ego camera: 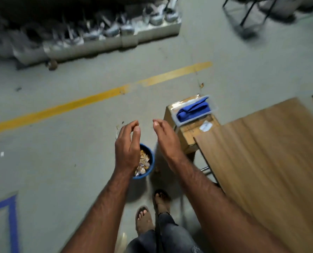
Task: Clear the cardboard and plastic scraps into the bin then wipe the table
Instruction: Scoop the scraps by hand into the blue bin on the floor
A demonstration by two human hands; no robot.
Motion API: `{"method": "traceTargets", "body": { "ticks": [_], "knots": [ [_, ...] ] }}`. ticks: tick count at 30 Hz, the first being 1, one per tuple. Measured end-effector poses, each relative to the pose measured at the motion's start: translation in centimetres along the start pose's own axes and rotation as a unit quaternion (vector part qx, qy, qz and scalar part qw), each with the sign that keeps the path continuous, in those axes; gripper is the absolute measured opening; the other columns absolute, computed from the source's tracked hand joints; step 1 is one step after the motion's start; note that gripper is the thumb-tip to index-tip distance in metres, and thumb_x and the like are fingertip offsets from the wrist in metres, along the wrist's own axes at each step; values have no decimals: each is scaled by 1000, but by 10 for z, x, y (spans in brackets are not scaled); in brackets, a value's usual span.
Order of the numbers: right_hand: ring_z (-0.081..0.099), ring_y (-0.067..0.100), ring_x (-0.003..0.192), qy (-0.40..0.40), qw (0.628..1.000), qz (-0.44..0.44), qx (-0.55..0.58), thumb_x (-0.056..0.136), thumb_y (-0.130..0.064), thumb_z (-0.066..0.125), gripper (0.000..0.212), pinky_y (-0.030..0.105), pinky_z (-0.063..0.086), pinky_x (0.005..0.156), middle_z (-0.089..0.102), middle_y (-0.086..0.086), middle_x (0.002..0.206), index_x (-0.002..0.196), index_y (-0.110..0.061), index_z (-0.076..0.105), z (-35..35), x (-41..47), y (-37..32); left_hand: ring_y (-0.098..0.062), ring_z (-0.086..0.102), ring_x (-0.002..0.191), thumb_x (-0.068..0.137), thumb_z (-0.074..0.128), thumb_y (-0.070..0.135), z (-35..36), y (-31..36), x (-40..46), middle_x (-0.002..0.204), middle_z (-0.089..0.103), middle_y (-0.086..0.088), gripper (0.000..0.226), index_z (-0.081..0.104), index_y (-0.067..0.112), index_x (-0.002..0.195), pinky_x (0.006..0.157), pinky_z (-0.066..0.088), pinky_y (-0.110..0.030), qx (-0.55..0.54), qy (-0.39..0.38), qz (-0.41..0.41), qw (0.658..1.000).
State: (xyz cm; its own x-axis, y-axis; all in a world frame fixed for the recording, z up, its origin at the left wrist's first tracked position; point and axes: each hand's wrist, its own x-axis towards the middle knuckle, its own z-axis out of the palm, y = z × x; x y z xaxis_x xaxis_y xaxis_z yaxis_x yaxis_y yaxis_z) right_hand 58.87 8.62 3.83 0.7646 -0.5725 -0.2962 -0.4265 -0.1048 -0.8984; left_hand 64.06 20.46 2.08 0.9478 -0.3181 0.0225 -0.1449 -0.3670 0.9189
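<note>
A small blue bin (150, 167) stands on the grey floor, holding cardboard and plastic scraps (143, 162). My left hand (128, 145) hovers over the bin's left side, fingers loosely bent, holding nothing. My right hand (165, 141) hangs just right of the bin, fingers relaxed and empty. The wooden table (265, 157) fills the right side. A folded blue cloth (194, 109) lies in a clear plastic tray (213, 106) on a cardboard box (188, 136) beside the table's far corner.
A yellow line (97, 97) crosses the floor. Grey sacks and a white ledge (115, 42) run along the back. Blue tape (12, 216) marks the floor at lower left. My sandalled feet (152, 212) stand near the bin. A dark metal frame (247, 17) stands at the upper right.
</note>
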Motion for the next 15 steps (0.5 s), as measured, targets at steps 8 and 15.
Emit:
{"method": "traceTargets", "body": {
  "ticks": [8,15],
  "knots": [
    [58,9,120,148,985,-85,1,109,-30,52,28,2,42,89,63,-3,133,133,-21,63,-130,-114,-38,-2,57,106,105,46,29,16,129,-48,116,67,4,35,70,10,122,90,36,-2,25,-105,201,974],
    [56,7,122,331,941,-72,-19,107,-28,55,28,26,43,107,61,-7,131,133,-20,63,-218,-213,3,-2,60,112,103,41,49,92,196,-124,120,69,8,48,70,17,123,97,44,-22,6,-272,313,910]
  ]
}}
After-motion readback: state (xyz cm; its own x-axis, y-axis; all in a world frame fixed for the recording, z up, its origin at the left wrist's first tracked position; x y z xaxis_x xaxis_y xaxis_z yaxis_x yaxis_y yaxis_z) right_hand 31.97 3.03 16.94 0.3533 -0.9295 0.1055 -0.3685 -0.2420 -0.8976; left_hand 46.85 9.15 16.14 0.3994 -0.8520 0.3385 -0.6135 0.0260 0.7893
